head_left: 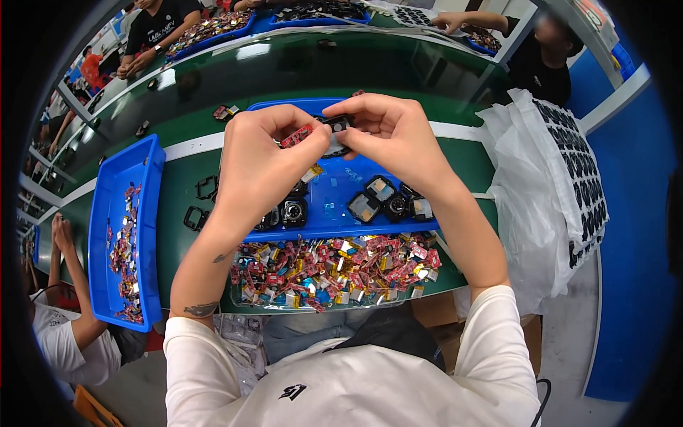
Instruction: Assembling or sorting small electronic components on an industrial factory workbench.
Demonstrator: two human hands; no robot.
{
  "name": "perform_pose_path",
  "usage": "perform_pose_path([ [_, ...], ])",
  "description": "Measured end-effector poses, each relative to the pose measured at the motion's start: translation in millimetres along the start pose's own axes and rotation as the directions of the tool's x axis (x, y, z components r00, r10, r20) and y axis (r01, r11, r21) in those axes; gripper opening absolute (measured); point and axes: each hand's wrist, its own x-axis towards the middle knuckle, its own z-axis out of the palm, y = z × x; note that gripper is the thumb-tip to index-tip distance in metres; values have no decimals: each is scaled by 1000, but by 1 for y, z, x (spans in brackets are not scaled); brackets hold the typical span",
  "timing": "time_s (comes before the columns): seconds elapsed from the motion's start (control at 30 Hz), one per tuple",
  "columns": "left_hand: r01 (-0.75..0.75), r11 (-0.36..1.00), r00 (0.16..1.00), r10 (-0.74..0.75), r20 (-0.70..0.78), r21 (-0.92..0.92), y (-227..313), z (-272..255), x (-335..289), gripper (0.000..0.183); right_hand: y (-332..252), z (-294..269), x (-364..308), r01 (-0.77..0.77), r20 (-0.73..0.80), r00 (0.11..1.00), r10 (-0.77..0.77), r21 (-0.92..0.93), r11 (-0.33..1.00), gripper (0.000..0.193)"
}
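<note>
My left hand [257, 153] pinches a small red circuit board [296, 136] between thumb and fingers. Close beside it, my right hand [400, 139] grips a black watch-like housing [339, 126] by its edge. Both hands are raised over a blue tray [334, 232]. In that tray, a round-faced black housing [293, 211] lies on the left. More housings sit on the right, among them an open one [364, 207] and another with a round face [396, 207]. Whether the board touches the held housing is hard to tell, since my fingers cover part of both.
Nearest me, a clear tray holds heaped red circuit boards [334, 270] with silver and yellow parts. Black frames [195, 218] lie left of the blue tray. A long blue bin [151, 235] stands further left. White plastic with black parts [526, 192] is at right. Co-workers sit across and at left.
</note>
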Motion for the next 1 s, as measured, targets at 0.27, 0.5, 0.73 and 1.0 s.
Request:
perform_pose_path([
  [0.27, -40, 991, 996, 49, -69, 128, -1, 1, -1, 18, -6, 2, -4, -38, 14, 999, 39, -35, 999, 24],
  [0.5, -40, 994, 995, 48, -82, 97, -2, 2, 0, 18, -5, 5, -6, 3, -11, 1000, -4, -117, 993, 22],
  [0.73, -68, 989, 992, 81, -95, 134, -3, 6, -1, 17, 3, 11, -8, 117, -151, 980, -131, -94, 989, 17],
  [1.0, -18, 973, 1000, 17, -8, -232, 4, -2, 0, 15, -15, 3, -9, 58, -239, 970, -38, 78, 995, 14],
])
